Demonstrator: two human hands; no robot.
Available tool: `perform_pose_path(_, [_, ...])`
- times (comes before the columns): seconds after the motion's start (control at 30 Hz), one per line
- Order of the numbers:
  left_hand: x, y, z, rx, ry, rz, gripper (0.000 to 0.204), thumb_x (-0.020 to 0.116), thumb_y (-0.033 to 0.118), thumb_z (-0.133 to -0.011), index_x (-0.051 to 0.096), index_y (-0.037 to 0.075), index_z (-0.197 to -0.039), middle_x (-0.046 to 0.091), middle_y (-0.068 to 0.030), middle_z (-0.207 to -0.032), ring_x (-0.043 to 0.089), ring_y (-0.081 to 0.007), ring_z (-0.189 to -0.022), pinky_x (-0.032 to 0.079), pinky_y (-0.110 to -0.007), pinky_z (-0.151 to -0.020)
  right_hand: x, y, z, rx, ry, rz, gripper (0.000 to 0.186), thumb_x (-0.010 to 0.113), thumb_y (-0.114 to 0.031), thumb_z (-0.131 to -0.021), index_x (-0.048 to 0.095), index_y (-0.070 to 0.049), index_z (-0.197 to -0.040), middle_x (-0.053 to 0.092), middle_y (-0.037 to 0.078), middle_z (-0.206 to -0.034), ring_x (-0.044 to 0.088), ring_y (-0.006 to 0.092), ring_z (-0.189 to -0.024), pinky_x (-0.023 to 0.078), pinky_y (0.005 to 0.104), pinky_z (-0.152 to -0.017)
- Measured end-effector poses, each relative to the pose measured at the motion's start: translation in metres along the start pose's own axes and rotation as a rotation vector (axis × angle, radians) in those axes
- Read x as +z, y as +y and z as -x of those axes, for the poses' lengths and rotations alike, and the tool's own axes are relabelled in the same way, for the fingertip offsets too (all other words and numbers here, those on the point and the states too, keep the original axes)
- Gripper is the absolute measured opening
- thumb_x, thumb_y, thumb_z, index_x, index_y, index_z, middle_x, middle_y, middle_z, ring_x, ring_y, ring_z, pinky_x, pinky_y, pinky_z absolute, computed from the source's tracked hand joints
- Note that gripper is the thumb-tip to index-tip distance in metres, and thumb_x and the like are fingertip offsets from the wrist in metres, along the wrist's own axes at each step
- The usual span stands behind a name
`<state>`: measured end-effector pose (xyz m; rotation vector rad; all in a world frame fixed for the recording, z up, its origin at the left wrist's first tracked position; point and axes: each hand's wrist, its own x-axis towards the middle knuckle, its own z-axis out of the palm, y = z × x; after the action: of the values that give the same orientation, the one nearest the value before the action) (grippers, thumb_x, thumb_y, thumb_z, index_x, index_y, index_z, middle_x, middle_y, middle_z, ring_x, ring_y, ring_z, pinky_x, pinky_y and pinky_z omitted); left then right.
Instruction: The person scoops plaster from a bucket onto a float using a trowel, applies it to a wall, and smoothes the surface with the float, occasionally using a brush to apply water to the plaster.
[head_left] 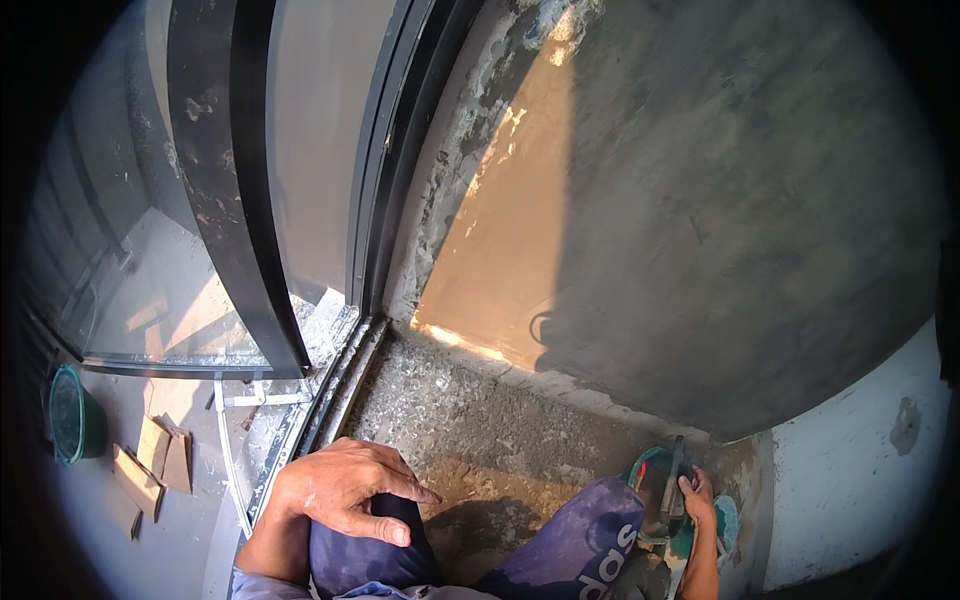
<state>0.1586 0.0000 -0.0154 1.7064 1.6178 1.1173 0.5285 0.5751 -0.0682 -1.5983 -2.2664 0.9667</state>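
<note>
My left hand (355, 495) hangs over my left knee, its fingers stretched out and apart, holding nothing. Down at the right, my right hand (700, 497) has its fingers curled at a narrow, grey, flat tool that looks like a plastering trowel (674, 492). This tool is over a green bucket (634, 466), close beside my right knee; the bucket's contents are mostly hidden. A second green container (729, 522) with a pale, crusted rim shows just right of my right wrist. Wet-looking grey plaster covers the wall (680, 230) in front of me.
A dark-framed glass door (240, 200) stands at the left over a debris-strewn track (325, 385). Beyond it are a green bucket (78, 415), broken tile or board pieces (150, 460) and a white pipe (232, 450). Rough, mortar-spattered floor (470, 400) meets the wall; a white wall (850, 480) stands right.
</note>
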Motion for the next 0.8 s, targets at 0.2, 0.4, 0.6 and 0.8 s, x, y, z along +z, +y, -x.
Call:
perform_pose_path(0.2, [-0.003, 0.002, -0.017, -0.024, -0.174, -0.101, 0.072, 0.056, 0.066, -0.094, 0.068, 0.004, -0.13, 0.071, -0.0216, -0.112, 0.064, -0.0405, -0.112, 0.051, -0.046, -0.096, 0.063, -0.194, 0.046, -1.028, 0.027, 0.354, 0.055, 0.076, -0.015, -0.079, 0.057, 0.001, -0.128, 0.062, 0.019, -0.106, 0.061, 0.0398, -0.099, 0.051, 0.044, -0.087])
perform_pose_path(0.4, [-0.003, -0.003, -0.03, -0.03, -0.309, -0.016, 0.067, 0.055, 0.064, -0.096, 0.07, 0.006, -0.126, 0.073, -0.0186, -0.115, 0.068, -0.0378, -0.107, 0.053, -0.043, -0.09, 0.075, -0.452, 0.063, -1.692, 0.7, 0.322, 0.061, 0.077, -0.004, -0.074, 0.055, -0.002, -0.131, 0.057, 0.013, -0.098, 0.058, 0.0332, -0.089, 0.05, 0.043, -0.077])
perform_pose_path(0.6, [0.0, -0.016, -0.004, -0.012, -0.173, 0.056, 0.067, 0.057, 0.064, -0.095, 0.068, 0.01, -0.132, 0.075, -0.0173, -0.107, 0.071, -0.0368, -0.095, 0.054, -0.04, -0.08, 0.012, -0.653, 0.099, -1.818, 1.198, 0.266, 0.055, 0.073, -0.015, -0.083, 0.057, -0.011, -0.136, 0.06, 0.008, -0.101, 0.063, 0.0307, -0.092, 0.055, 0.0425, -0.079])
perform_pose_path(0.8, [-0.012, -0.028, 0.008, -0.063, -0.179, 0.12, 0.067, 0.06, 0.064, -0.093, 0.067, 0.012, -0.133, 0.076, -0.0138, -0.107, 0.074, -0.0327, -0.091, 0.056, -0.038, -0.076, 0.126, -0.553, 0.079, -1.926, 0.746, 0.695, 0.053, 0.066, -0.006, -0.083, 0.062, -0.017, -0.135, 0.051, 0.003, -0.086, 0.057, 0.0199, -0.075, 0.059, 0.0322, -0.062])
